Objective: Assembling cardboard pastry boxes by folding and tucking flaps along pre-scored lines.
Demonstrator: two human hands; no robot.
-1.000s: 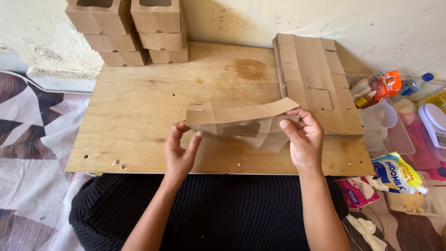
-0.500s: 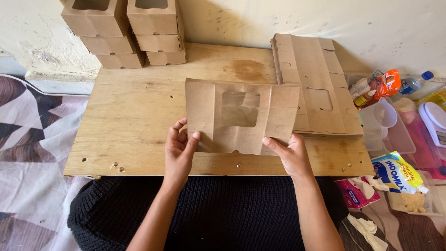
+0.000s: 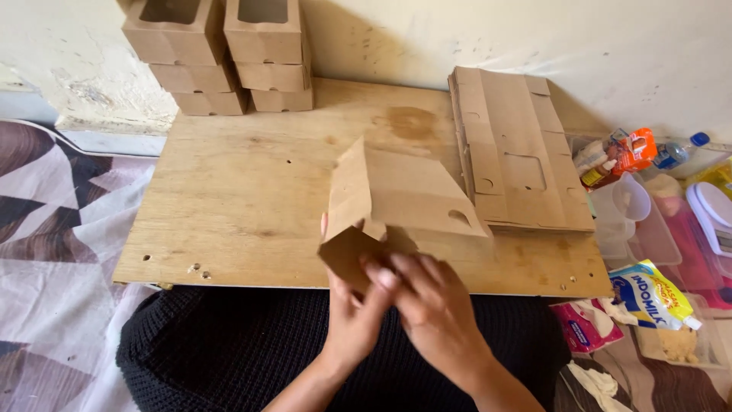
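At the plywood board's (image 3: 229,198) near edge, left hand (image 3: 352,309) and right hand (image 3: 431,305), each grip closed on the half-folded cardboard box (image 3: 404,194).

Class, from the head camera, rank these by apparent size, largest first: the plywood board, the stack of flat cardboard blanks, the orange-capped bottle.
1. Plywood board
2. Stack of flat cardboard blanks
3. Orange-capped bottle
The gaps are wide, so nearness to the camera does not affect the order.

We see matt brown cardboard in the box blank (image 3: 404,202), the flat stack (image 3: 518,149) at two o'clock and the boxes (image 3: 221,53) at eleven. The tabletop (image 3: 244,191) is raw, stained plywood. At four o'clock lies a glossy plastic sachet (image 3: 648,294).
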